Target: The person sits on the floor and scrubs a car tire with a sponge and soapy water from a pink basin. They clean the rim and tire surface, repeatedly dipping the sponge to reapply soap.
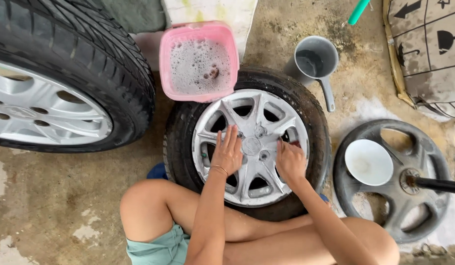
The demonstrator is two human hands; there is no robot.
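Resting flat: left hand (pixel 227 152) on wheel (pixel 250 145) | right hand (pixel 289 161) curled, grip unclear | pink tub (pixel 198 61) on tyre

Daylight falls on a stained, damp concrete floor (pixel 55 206), patched with pale soap residue. A flattened cardboard sheet (pixel 428 49) lies at one edge, and a white cloth (pixel 208 12) at another.

A small tyre with a silver spoked alloy rim (pixel 252 147) lies flat before the seated person. Both the left hand (pixel 227 154) and the right hand (pixel 290 162) rest on its spokes. A pink square plastic tub of suds (pixel 198 61) sits on its far edge; a grey plastic jug (pixel 313 61) stands behind it to the right. A large tyre on a silver rim (pixel 60 83) lies left, and a dark round wheel cover (pixel 399 179), seemingly holding a white bowl (pixel 368 162), lies right.
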